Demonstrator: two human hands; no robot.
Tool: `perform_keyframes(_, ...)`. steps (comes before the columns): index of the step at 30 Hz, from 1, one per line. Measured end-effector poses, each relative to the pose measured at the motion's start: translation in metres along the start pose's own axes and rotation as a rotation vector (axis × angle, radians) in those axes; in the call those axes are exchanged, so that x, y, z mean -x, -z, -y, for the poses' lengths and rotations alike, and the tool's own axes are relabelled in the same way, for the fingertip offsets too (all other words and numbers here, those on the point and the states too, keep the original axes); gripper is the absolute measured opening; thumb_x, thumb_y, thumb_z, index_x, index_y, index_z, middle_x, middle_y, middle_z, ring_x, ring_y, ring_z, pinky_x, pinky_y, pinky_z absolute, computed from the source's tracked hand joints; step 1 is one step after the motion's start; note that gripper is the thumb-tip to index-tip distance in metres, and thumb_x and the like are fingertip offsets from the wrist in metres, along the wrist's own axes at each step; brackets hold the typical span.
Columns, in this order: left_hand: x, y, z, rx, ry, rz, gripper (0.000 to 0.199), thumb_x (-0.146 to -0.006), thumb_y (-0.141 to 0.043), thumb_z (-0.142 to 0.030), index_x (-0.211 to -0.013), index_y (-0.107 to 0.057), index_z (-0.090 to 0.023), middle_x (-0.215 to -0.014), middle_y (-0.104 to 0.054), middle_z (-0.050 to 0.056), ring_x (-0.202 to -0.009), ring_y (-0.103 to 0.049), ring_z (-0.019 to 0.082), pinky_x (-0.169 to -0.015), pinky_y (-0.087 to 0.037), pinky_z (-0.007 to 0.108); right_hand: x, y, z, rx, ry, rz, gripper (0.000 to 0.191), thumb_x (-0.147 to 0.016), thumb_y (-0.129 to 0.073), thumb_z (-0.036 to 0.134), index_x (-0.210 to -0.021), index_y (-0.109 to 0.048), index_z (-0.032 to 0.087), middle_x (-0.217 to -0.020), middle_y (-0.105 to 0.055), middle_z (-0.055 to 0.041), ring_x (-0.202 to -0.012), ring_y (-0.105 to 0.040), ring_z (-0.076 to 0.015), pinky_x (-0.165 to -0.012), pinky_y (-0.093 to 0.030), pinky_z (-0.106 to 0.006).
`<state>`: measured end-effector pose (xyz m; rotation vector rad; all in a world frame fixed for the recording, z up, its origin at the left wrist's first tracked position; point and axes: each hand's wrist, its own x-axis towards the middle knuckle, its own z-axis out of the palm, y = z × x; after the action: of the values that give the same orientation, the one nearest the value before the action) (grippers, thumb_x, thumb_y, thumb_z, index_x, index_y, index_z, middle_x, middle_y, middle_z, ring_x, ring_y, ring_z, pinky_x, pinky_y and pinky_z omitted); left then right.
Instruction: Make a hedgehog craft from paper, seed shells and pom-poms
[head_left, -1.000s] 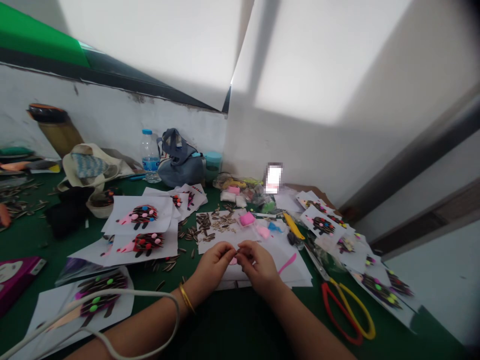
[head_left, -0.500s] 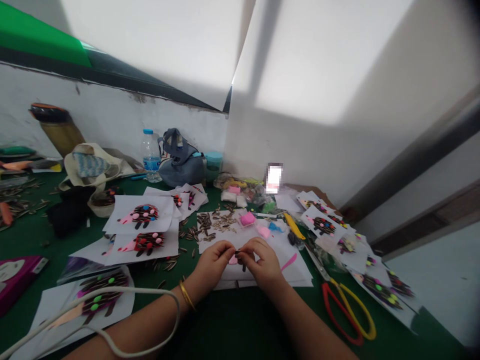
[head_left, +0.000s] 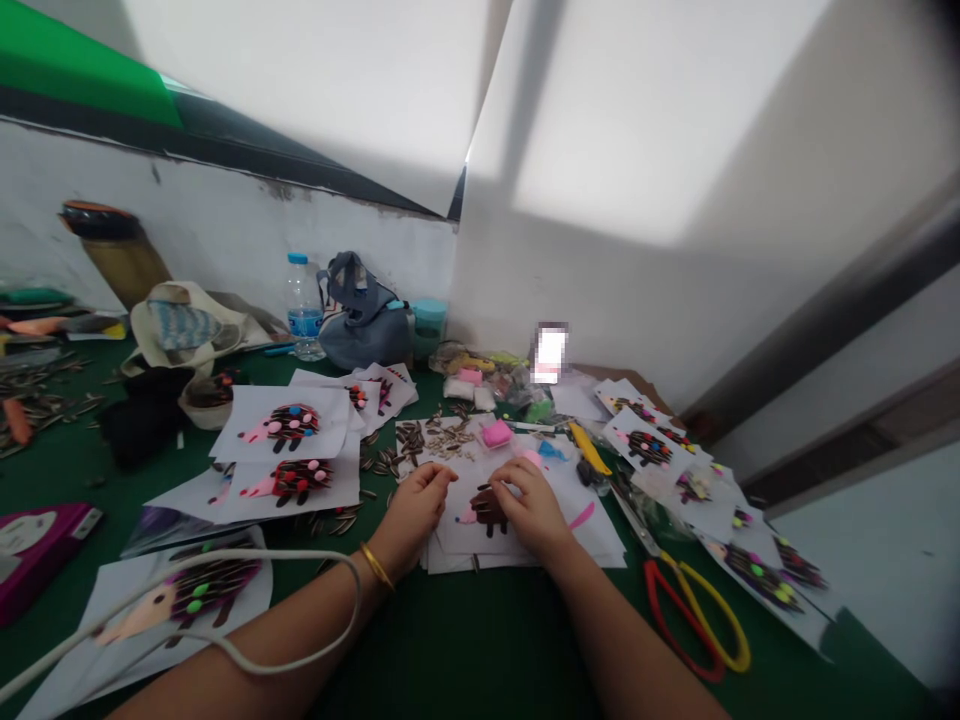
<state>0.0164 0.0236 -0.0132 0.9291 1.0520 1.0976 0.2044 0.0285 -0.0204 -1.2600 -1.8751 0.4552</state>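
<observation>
On a white sheet [head_left: 600, 540] lies a hedgehog figure [head_left: 489, 512] with a dark brown body and a pink snout. My right hand [head_left: 529, 500] rests over its right side, fingers curled and fingertips at the body; anything between them is too small to make out. To the left of the figure, my left hand [head_left: 420, 505] has its thumb and fingers pinched together, and what they hold, if anything, is hidden. Behind my hands are sunflower seeds [head_left: 411, 440], small pale kernels [head_left: 454, 440], a pink clay lump [head_left: 496, 433] and blue clay [head_left: 551, 451].
Finished hedgehog pictures [head_left: 289, 425] lie at left, others [head_left: 645, 448] at right. Red and yellow scissors [head_left: 686, 600] and a yellow cutter [head_left: 589, 448] are to the right. A white cable [head_left: 277, 555] loops over my left forearm. Behind stand a bottle [head_left: 304, 310] and a bag [head_left: 364, 325].
My hands have moved apart from their meeting point above the figure. The left went left, the right stays near the paper, and the brown body is now uncovered.
</observation>
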Motion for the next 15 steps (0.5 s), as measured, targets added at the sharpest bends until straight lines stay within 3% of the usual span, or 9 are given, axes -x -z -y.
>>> perform_keyframes(15, -0.0002, -0.0008, 0.0013, -0.022, -0.011, 0.011, 0.025, -0.077, -0.057, -0.043, -0.083, -0.054, -0.019, -0.046, -0.033, -0.012, -0.038, -0.024, 0.005, -0.038, -0.014, 0.017, -0.0021, 0.0017, -0.0046, 0.248, 0.033, 0.133, 0.014, -0.084, -0.058, 0.020, -0.080, -0.071, 0.023, -0.087, -0.056, -0.0033, -0.085, -0.053, -0.0178, -0.078, -0.041, -0.030)
